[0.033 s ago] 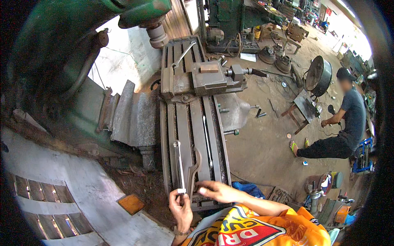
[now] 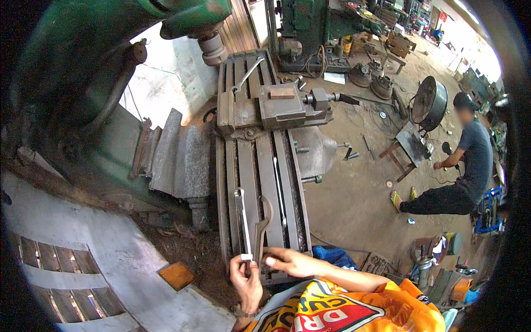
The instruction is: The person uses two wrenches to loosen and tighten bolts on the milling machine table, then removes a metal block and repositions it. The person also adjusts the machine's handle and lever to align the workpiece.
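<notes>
Silver metal here, the wrench (image 2: 244, 224) lies over the slotted counter (image 2: 246, 166), long axis along the slots, far head pointing toward the vise (image 2: 282, 105), as the left hand (image 2: 247, 285) pinches its near end, seemingly to steady it, while whether the right hand (image 2: 296, 263) grips the curved bar (image 2: 267, 214) can't be told.

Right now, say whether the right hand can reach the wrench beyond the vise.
Probably not: the vise stands between the right hand, at the near end of the table, and that wrench.
</notes>
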A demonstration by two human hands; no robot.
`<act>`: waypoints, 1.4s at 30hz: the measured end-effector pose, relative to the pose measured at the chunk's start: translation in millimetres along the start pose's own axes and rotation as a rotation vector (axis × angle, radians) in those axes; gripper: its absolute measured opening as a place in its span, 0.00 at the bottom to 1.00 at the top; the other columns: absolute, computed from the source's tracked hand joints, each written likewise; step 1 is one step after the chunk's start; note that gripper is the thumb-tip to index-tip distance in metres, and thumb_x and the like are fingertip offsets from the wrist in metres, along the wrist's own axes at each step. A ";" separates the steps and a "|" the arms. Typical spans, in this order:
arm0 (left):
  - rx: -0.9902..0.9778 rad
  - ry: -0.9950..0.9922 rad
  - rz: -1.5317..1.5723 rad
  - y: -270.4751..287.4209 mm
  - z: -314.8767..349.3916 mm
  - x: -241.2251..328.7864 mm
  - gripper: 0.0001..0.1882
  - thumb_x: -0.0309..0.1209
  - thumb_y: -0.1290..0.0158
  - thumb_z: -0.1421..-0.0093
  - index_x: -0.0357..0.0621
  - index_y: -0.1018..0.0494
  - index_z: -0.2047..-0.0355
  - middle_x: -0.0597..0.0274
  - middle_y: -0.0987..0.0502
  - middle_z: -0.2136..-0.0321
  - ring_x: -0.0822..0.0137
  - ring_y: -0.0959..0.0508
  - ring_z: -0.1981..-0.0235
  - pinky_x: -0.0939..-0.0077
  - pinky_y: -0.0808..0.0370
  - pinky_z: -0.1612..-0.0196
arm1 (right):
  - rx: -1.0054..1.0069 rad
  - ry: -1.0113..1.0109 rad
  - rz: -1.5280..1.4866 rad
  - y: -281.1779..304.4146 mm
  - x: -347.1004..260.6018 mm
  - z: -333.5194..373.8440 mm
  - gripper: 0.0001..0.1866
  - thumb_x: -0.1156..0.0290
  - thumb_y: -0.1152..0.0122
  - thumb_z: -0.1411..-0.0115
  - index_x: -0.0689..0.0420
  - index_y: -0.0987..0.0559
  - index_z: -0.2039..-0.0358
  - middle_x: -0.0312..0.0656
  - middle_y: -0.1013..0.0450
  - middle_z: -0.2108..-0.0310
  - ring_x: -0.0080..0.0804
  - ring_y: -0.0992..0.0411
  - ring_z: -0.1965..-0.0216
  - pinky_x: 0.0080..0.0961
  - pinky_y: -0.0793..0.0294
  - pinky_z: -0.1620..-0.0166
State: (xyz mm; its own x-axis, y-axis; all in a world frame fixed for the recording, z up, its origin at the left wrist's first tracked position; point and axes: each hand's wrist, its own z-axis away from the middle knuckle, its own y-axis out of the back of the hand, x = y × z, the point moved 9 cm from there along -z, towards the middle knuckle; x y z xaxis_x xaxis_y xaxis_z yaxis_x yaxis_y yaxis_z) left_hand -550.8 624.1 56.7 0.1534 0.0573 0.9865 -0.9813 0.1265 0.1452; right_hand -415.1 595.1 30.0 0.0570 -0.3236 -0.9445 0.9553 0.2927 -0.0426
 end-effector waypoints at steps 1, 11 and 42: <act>-0.021 0.013 0.073 -9.5 1.1 1.5 0.12 0.15 0.53 0.38 0.38 0.37 0.55 0.61 0.31 0.62 0.71 0.28 0.59 0.77 0.29 0.55 | 0.019 0.085 0.003 -4.6 -6.9 -1.9 0.31 0.49 0.55 0.30 0.67 0.34 0.42 0.53 0.29 0.49 0.33 0.31 0.48 0.30 0.33 0.44; -0.082 0.044 0.021 -16.1 4.9 -3.6 0.14 0.17 0.52 0.40 0.38 0.40 0.55 0.55 0.26 0.64 0.66 0.23 0.63 0.73 0.26 0.56 | 0.393 -0.137 -0.367 47.2 26.9 1.6 0.16 0.67 0.56 0.30 0.67 0.34 0.51 0.46 0.24 0.69 0.31 0.24 0.77 0.32 0.27 0.77; 0.111 -0.320 -0.616 25.5 -34.3 -40.6 0.13 0.25 0.48 0.49 0.38 0.32 0.62 0.50 0.31 0.66 0.49 0.30 0.61 0.52 0.36 0.53 | 0.581 -0.201 0.944 130.4 -57.6 -175.9 0.33 0.74 0.60 0.38 0.80 0.53 0.36 0.62 0.22 0.64 0.51 0.20 0.65 0.39 0.19 0.62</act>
State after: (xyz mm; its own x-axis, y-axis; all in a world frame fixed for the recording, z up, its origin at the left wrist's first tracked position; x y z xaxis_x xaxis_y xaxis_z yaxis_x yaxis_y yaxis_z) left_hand -578.1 658.9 17.7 0.6597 -0.2889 0.6937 -0.7358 -0.0607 0.6745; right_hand -344.9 810.1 21.5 0.8243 -0.3483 -0.4464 0.4920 0.0506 0.8691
